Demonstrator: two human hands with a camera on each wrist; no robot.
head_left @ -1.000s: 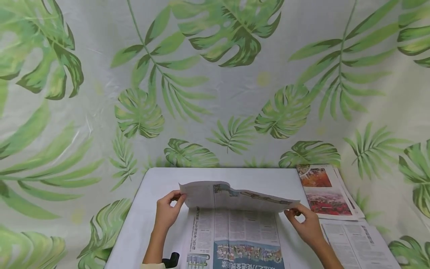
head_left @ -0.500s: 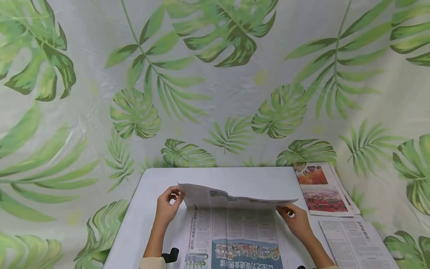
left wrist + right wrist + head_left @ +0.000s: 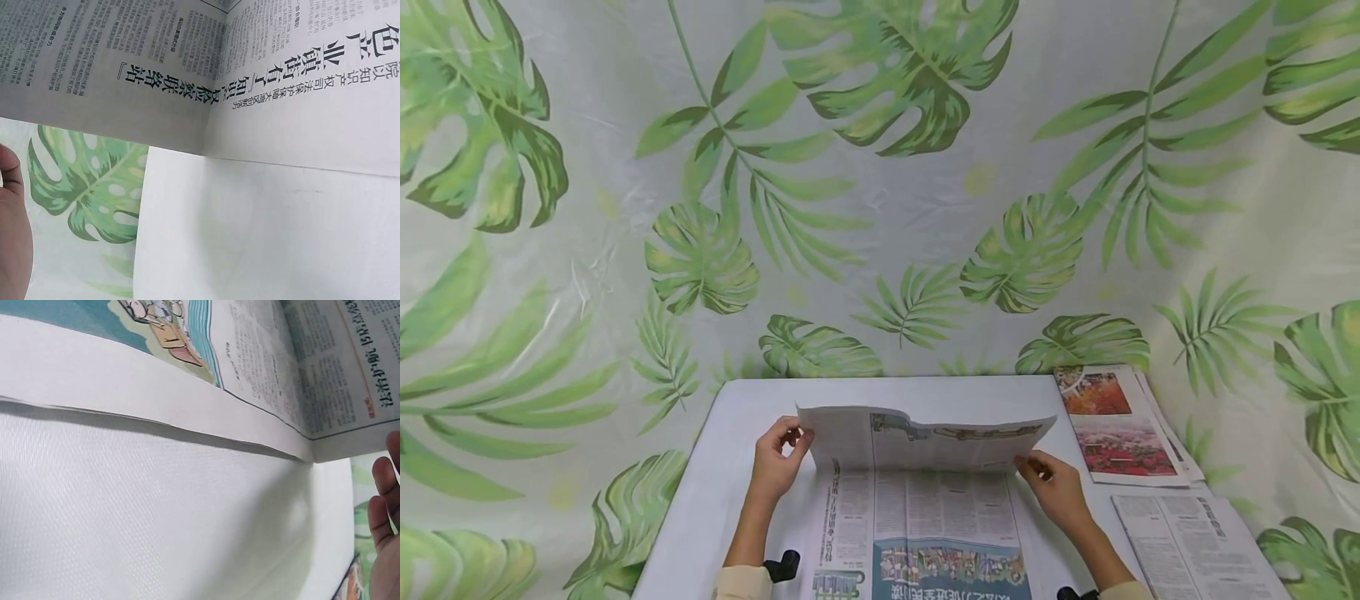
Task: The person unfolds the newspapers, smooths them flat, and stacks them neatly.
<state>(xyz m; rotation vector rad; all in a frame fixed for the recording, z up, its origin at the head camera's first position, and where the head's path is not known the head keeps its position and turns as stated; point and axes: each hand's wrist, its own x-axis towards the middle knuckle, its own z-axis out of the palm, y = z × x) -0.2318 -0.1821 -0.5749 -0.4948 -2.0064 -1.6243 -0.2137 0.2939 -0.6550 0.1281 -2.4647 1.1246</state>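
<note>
A newspaper (image 3: 947, 508) lies on the white table, its far part lifted and folded up toward the back. Pinched in my left hand (image 3: 777, 458) is the left edge of that raised flap (image 3: 842, 437). My right hand (image 3: 1056, 492) has curled fingers at the flap's lower right edge, gripping it near the fold. In the left wrist view, dense print (image 3: 156, 62) fills the lifted page, and part of my left hand shows at the left border. The right wrist view has my right fingertips (image 3: 382, 472) beside the page; the thumb is hidden there.
On the table's right side lie more papers: a newspaper with red flower photos (image 3: 1123, 433) at the back and a printed text sheet (image 3: 1195, 542) nearer. The white table (image 3: 722, 492) meets a leaf-patterned curtain (image 3: 887, 208) behind it.
My right hand has moved left and slightly down along the flap, away from its upper right corner. That corner dipped, then rose again. My left hand stays on the left edge.
</note>
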